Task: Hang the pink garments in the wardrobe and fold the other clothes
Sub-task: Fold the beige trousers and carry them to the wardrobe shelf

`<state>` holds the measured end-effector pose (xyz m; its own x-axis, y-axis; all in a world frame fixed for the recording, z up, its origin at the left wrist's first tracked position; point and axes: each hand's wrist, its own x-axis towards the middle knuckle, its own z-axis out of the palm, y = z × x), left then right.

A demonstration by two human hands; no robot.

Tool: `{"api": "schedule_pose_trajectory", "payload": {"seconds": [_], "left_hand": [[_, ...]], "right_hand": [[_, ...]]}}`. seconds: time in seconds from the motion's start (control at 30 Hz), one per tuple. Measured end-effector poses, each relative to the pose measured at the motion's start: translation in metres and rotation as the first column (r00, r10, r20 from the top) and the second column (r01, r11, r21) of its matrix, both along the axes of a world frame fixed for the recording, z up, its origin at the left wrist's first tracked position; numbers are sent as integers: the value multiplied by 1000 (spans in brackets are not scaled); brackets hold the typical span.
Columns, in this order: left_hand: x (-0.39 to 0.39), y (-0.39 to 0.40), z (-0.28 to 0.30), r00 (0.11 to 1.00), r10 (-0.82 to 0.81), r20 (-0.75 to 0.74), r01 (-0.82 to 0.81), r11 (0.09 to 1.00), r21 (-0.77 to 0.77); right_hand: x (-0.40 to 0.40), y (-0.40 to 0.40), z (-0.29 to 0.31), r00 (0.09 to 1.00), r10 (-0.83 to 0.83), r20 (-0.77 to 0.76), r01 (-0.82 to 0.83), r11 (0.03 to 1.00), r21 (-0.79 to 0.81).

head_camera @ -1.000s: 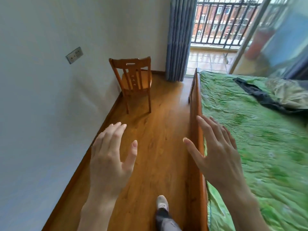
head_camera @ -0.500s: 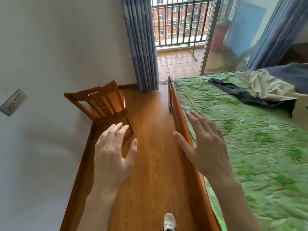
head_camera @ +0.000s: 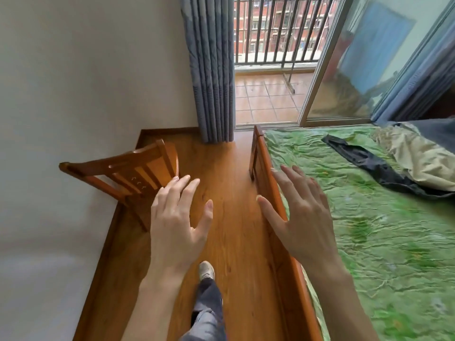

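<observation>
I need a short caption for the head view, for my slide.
Both hands, left hand and right hand, open and empty beside the bed with a dark garment.

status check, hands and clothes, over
Left hand open, empty. Right hand open, empty. Dark garment and beige garment unfolded on bed. Chair left of the walkway.

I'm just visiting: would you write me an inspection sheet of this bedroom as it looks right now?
Surface: bed with crumpled green patterned sheet, wooden side rail.
Job's things: dark navy garment and beige cloth lying on the bed; no pink garment seen.
Clutter: nothing seen.
Grips: left hand and right hand open, holding nothing.
Cables: nothing seen.
Surroundings: wooden slatted chair by the wall, wooden plank floor, grey-blue curtain, open balcony door.
</observation>
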<state>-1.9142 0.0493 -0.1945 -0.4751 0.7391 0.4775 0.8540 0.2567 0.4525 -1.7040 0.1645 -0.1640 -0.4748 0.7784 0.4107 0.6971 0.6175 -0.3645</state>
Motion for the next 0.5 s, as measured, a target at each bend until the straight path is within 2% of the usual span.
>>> {"api": "schedule_pose_trajectory", "payload": {"seconds": [0.27,0.5], "left_hand": [[-139,178,17,990,-138,-9,138,990,-10],[-189,323,34,963,-270,-16,270,963,-22]], "right_hand": [[-124,159,15,998,-69,-10,69,997,24],[-168,268,23,978,-207,-21,207,978,-2]]}}
